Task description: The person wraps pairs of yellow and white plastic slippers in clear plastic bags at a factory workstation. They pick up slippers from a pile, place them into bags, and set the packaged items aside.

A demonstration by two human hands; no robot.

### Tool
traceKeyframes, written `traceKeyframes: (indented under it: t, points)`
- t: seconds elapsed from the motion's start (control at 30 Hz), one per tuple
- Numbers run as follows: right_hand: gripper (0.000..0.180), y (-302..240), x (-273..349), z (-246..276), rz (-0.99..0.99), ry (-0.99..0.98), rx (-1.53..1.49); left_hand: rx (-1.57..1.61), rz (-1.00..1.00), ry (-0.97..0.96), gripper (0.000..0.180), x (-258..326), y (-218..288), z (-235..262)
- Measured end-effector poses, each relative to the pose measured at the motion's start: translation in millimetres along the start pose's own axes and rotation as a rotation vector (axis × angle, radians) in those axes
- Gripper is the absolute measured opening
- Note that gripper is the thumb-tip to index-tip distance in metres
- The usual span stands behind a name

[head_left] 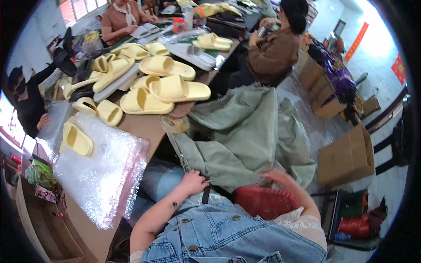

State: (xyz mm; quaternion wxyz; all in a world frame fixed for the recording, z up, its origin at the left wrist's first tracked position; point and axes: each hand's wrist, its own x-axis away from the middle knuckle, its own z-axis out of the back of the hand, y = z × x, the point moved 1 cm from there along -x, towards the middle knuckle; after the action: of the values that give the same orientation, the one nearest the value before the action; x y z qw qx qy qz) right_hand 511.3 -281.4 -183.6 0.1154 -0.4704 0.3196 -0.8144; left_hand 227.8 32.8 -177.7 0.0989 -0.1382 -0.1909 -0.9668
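A large grey-green woven sack [237,127] spreads out in front of me, its wide mouth facing my lap. My left hand [193,182] has its fingers curled round the near left edge of the sack. At the right side of the same edge, my right hand [277,176] grips the cloth, with its fingertips partly hidden and slightly blurred. Pale yellow slippers [180,90] are heaped on the table to the left of the sack. One more yellow slipper [78,138] lies on a stack of clear plastic bags [103,171].
A red chair seat [265,202] is beside my right hip. On the right stand an open cardboard box [346,155] and a black chair holding red twine [354,228]. People sit and stand round the brown table [142,127], one in a brown jacket [274,55].
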Motion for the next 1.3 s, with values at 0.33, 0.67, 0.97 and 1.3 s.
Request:
traceKeyframes:
  t: [0.33,0.67,0.97,1.3]
  points:
    - [0.038,-100.9,17.2,42.3,0.046,0.191,0.964,0.11,0.542,-0.007,0.086,-16.9,-44.0,-18.4]
    - [0.081,-276.6,-100.3,-6.9,0.024,-0.159,0.006,0.063,0.185,-0.218,0.051,-1.2,17.4,49.6]
    - [0.08,-237.8,-294.5,-124.2,-0.122,-0.015,-0.656,-0.154,-0.081,0.265,0.117,-38.2,-7.0,33.4]
    - [0.04,-362.7,-383.3,-117.4,0.414,-0.135,-1.227,0.089,-0.061,0.049,0.046,-35.6,-36.9,-45.2]
